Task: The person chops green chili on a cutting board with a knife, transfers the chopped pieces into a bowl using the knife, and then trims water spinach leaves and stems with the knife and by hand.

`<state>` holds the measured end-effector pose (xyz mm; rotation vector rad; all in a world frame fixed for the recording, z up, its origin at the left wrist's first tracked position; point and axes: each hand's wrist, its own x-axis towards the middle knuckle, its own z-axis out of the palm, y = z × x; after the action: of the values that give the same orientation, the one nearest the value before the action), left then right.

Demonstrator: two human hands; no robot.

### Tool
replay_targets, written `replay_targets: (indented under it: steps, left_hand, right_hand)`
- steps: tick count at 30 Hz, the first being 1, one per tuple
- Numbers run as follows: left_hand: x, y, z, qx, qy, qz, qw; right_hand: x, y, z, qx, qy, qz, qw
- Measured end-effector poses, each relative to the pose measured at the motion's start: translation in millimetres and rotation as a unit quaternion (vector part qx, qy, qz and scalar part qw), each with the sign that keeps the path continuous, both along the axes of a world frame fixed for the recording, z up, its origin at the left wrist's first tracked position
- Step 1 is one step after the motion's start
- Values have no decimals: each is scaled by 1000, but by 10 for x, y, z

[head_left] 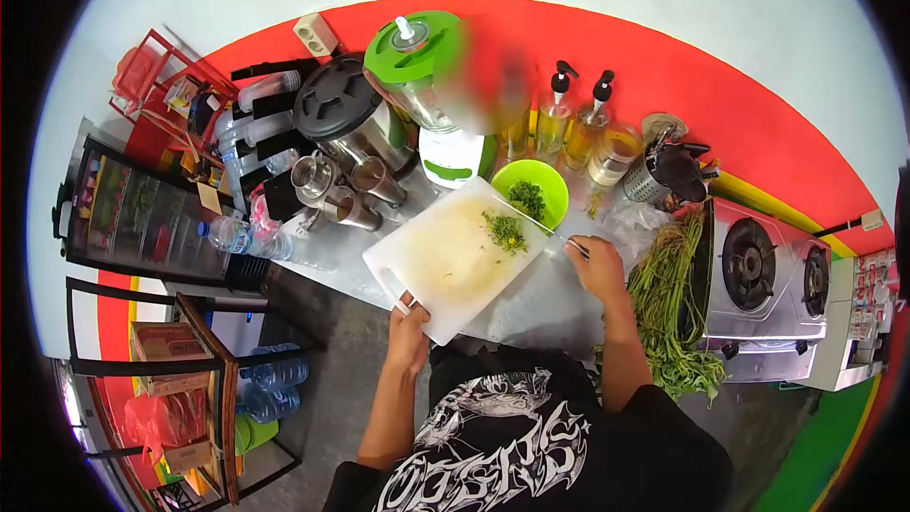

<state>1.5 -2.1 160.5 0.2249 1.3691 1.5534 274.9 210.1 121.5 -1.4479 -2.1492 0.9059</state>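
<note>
My left hand (pixel 409 335) is wrapped round the handle end of a white cutting board (pixel 436 251), which is tilted over the metal counter. Its far corner reaches the rim of a bright green bowl (pixel 555 186). Chopped green herbs (pixel 505 231) lie near the board's right edge, and more chopped greens (pixel 527 199) are in the bowl. In my right hand (pixel 595 264) is a knife (pixel 531 219), its blade pointing up and left between the board's herbs and the bowl.
Behind the bowl stand a blender (pixel 417 66) and pump bottles (pixel 553 123). Metal cups (pixel 377 182) are at the left. Long leafy stalks (pixel 664 275) lie at the right beside a gas stove (pixel 768 265). A utensil holder (pixel 648 180) stands near the wall.
</note>
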Motion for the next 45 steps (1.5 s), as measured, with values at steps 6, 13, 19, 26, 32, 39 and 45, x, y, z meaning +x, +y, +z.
replay_targets:
  steps: [6,13,19,26,32,39,45]
  left_hand:
    - [74,5,2,-12,-15,17,1000]
    - [79,-41,-17,12,-18,-5,1000]
    - [95,-46,-35,1,-14,3,1000]
    - [118,-78,-62,9,-44,-3,999]
    - [188,-75,-37,0,-31,15,999]
    - [173,-51,-139,32,-30,1,999]
    - [213,-27,-157,26,-53,19,998]
  right_hand:
    - [29,-36,8,-18,51,15,998]
    - [-25,-96,47,-18,48,26,998]
    - [-56,79,-107,26,6,23,999]
    - [-38,-79,77,24,50,47,997]
    - [-59,-147,35,4,51,68,996]
    - [-125,206,-245,34,38,56,997]
    - [-149,104,-137,36,37,56,997]
